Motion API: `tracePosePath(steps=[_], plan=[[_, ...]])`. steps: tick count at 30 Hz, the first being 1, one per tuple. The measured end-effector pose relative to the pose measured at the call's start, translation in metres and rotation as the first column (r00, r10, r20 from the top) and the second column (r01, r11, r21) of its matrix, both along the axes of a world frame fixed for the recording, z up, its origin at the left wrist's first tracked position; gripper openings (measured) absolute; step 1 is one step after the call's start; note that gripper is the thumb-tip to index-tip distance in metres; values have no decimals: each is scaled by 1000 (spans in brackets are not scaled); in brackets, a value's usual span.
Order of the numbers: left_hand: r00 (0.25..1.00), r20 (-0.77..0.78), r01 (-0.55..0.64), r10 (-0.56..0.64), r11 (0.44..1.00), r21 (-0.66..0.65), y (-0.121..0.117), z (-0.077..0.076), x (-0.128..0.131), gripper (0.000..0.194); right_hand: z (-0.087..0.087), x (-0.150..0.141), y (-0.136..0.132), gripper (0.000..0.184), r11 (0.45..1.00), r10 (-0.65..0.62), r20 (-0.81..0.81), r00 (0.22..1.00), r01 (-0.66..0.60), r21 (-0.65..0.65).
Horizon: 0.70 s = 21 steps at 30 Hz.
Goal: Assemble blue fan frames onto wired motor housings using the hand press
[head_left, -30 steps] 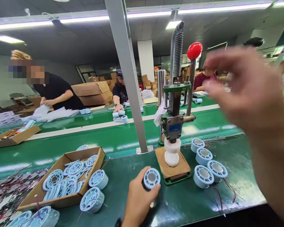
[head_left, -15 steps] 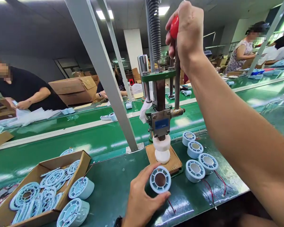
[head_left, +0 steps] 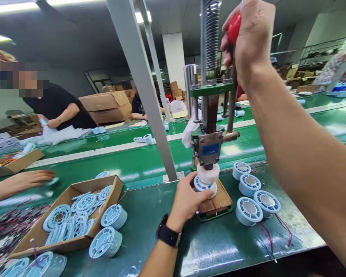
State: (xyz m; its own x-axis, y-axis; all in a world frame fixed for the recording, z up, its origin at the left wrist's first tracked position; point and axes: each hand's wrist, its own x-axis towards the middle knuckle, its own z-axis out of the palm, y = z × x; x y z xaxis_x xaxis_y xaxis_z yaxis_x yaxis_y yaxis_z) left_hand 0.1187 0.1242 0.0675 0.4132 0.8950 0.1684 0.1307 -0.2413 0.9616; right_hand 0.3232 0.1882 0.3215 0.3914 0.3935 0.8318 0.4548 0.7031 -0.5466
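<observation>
My right hand [head_left: 249, 40] is closed around the red knob [head_left: 233, 27] at the top of the lever of a green hand press [head_left: 209, 127]. My left hand [head_left: 188, 200] holds a light blue round spool part [head_left: 204, 186] on the press's wooden base [head_left: 219, 200], right under the white ram head [head_left: 208, 173]. A black watch sits on my left wrist. Several more light blue spool parts [head_left: 250, 194] with red wires lie to the right of the press.
A cardboard box [head_left: 72, 211] of flat blue discs stands at the left, with two spool parts [head_left: 109, 231] beside it. Another person's hand [head_left: 31, 179] reaches in at the far left. A slanted grey post [head_left: 144, 92] rises behind. People work across the green conveyor [head_left: 103, 154].
My right hand went up and closed on the red knob. My left hand carried the blue spool part from the table onto the press base, under the ram. Another person's hand came in at left.
</observation>
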Motion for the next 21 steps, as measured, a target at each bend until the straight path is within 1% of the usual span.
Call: tracePosePath(steps=[2, 4, 6, 8, 9, 10, 11, 12, 13, 14, 15, 17, 18, 19, 21], plan=[[997, 57, 54, -53, 998, -14, 0, -10, 11, 48, -1, -6, -4, 73, 1000, 20, -82, 996, -20, -1], [996, 66, 56, -56, 998, 4, 2, -21, 17, 47, -3, -12, -8, 62, 999, 41, -148, 988, -40, 13], [997, 57, 52, -53, 998, 18, 2, -28, 18, 49, -7, -13, -9, 50, 998, 58, -175, 983, -52, 35], [995, 23, 90, -92, 994, 69, -1, -27, 13, 55, -13, -6, -5, 41, 996, 84, -197, 977, -84, 9], [992, -62, 120, -113, 985, 122, -3, -23, 8, 60, -17, 0, 0, 43, 993, 107, -203, 973, -115, -29], [975, -193, 142, -106, 973, 182, -5, -16, 1, 64, -20, 7, 5, 46, 986, 132, -205, 970, -149, -70], [938, -340, 149, -62, 959, 239, -5, -7, -8, 63, -22, 15, 12, 51, 977, 161, -191, 968, -184, -109], [880, -474, 134, 19, 948, 287, -3, 3, -19, 55, -25, 22, 18, 54, 969, 184, -174, 967, -208, -130], [811, -572, 89, 124, 940, 329, 2, 14, -33, 40, -26, 27, 23, 56, 966, 197, -160, 967, -220, -135], [742, -628, 15, 233, 931, 364, 10, 27, -49, 25, -28, 31, 27, 57, 967, 200, -162, 966, -222, -128], [681, -656, -66, 325, 920, 387, 21, 39, -66, 18, -28, 31, 29, 56, 969, 200, -180, 963, -222, -110], [556, -696, -203, 454, 886, 416, 46, 63, -105, 17, -27, 25, 26, 49, 973, 196, -236, 952, -218, -72], [487, -723, -250, 490, 872, 422, 58, 74, -123, 20, -26, 20, 23, 44, 976, 189, -260, 947, -209, -53], [427, -748, -282, 508, 861, 424, 69, 84, -141, 28, -25, 14, 19, 38, 980, 180, -276, 944, -197, -35], [330, -795, -317, 509, 853, 414, 82, 100, -170, 38, -22, 2, 12, 29, 987, 157, -291, 944, -161, 10]])
